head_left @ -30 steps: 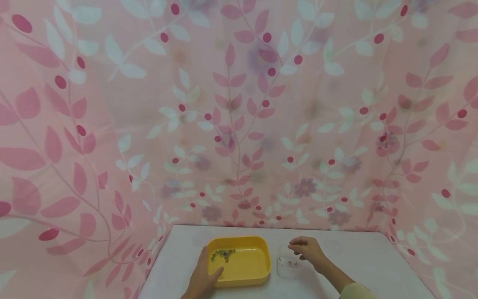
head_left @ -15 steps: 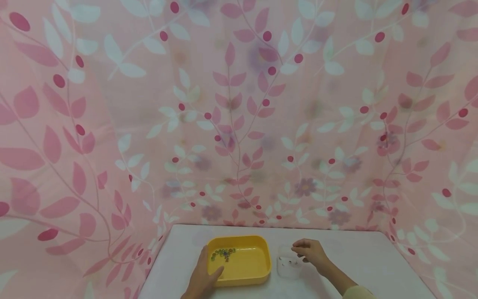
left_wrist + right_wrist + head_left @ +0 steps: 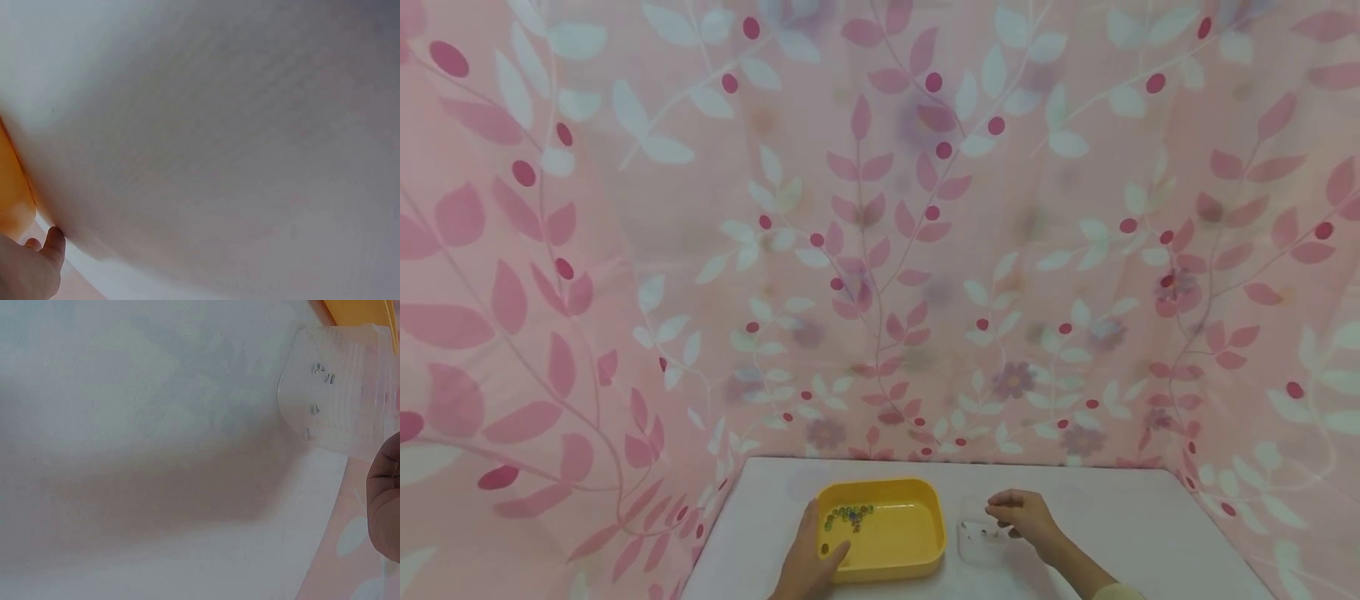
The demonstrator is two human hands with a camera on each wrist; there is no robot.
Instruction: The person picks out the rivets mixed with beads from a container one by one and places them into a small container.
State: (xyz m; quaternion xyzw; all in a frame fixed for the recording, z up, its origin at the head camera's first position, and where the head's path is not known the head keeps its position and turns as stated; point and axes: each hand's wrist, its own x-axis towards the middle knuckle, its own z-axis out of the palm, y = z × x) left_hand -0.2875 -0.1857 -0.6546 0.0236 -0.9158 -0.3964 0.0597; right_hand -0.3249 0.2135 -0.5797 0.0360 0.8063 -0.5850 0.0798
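- The left hand (image 3: 811, 560) lies at the lower left of the yellow tray (image 3: 917, 550), low in the head view, thumb hooked over the near rim and fingers along the outer wall. It should press down gently there so the tray does not slide.
- A small cluster of beads (image 3: 847, 517) sits in the upper left part of the tray floor; they are too small to tell apart by colour or shape.
- The right hand (image 3: 1021, 514) hovers over the right edge of the clear plastic container (image 3: 979, 543), which stands just right of the tray, lower centre of the frame. Its fingers are curled with the tips drawn together; whether they pinch a bead cannot be told.
- The right wrist view shows the container (image 3: 340, 390) at the upper right, with a few tiny pieces on its floor and only a blurred fingertip (image 3: 384, 497) at the right edge.
- By judgement, the step goes best if the fingertips stay directly above the container's opening and release low, since small round things bounce and roll off the white table (image 3: 1135, 517).
- The left wrist view shows mostly table, with a sliver of tray (image 3: 12, 194) at the left edge.
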